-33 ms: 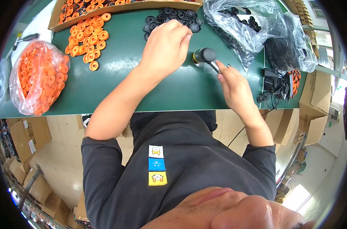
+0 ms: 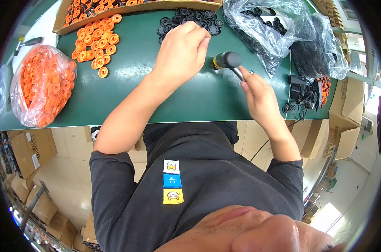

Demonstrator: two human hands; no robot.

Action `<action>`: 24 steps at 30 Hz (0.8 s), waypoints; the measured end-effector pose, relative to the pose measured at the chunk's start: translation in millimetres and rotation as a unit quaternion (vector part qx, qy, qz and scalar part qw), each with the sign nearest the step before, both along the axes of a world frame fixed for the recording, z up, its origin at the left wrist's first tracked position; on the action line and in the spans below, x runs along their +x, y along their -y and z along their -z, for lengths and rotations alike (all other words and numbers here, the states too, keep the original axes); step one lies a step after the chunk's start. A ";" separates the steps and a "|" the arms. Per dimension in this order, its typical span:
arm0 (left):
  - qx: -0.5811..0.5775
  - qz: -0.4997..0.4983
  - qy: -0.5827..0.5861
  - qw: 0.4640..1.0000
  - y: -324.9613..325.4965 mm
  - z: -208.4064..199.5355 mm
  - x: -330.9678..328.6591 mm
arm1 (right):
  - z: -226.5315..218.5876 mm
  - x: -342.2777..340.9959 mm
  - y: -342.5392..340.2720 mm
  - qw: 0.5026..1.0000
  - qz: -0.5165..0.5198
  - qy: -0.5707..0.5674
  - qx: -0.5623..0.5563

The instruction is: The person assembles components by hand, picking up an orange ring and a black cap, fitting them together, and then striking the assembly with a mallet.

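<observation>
My right hand point(image 2: 260, 93) is closed round the metal handle of a mallet point(image 2: 229, 60) with a black head and a yellow part on its far side. The mallet's head is over the middle of the green table, to the right of my left hand point(image 2: 181, 53). My left hand is closed with its fingers bent away from me; what they hold, if anything, is hidden behind the knuckles. Right beyond it lies a pile of black round discs point(image 2: 209, 20), partly covered by the hand. Orange round discs point(image 2: 99, 42) with dark centres lie loose farther left.
A clear bag of orange discs point(image 2: 43, 88) stands on the table point(image 2: 123, 98) at left. Along the far edge is a cardboard box point(image 2: 64, 27) of orange and black parts. Plastic bags with black parts point(image 2: 257, 31) lie at far right, near a black device with coiled cable point(image 2: 301, 94).
The mallet's head has shifted slightly to the right, and my right hand has moved a little with it. My left hand stays in place.
</observation>
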State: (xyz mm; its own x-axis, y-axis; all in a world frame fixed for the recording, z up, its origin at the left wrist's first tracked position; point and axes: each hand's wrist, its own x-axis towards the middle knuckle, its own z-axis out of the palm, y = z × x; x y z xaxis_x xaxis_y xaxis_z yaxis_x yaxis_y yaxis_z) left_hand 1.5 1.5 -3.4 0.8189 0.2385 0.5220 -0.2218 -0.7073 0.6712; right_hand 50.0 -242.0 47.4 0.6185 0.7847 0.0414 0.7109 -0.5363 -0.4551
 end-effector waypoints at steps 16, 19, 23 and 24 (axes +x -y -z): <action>0.031 0.008 -0.014 0.999 0.7 1.8 2.8 | 19.7 -2.8 22.7 0.999 0.027 -0.016 0.037; 0.027 0.011 -0.023 0.999 1.7 2.0 0.2 | 4.8 -2.1 18.1 0.997 0.057 -0.045 0.026; 0.032 0.013 -0.023 0.999 -0.5 1.4 1.8 | 9.1 1.0 15.3 0.997 0.044 -0.009 0.055; 0.025 0.014 -0.032 0.999 -0.6 0.7 1.9 | 13.0 2.6 14.8 0.998 0.036 -0.013 0.045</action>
State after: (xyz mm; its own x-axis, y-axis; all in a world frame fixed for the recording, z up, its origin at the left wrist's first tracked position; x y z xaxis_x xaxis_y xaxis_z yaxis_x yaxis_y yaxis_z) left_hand 3.4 2.1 -4.0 0.8567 0.1899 0.4796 -0.2001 -0.7346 0.6483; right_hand 52.6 -256.8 34.4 0.6748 0.7322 0.0926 0.6591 -0.5414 -0.5220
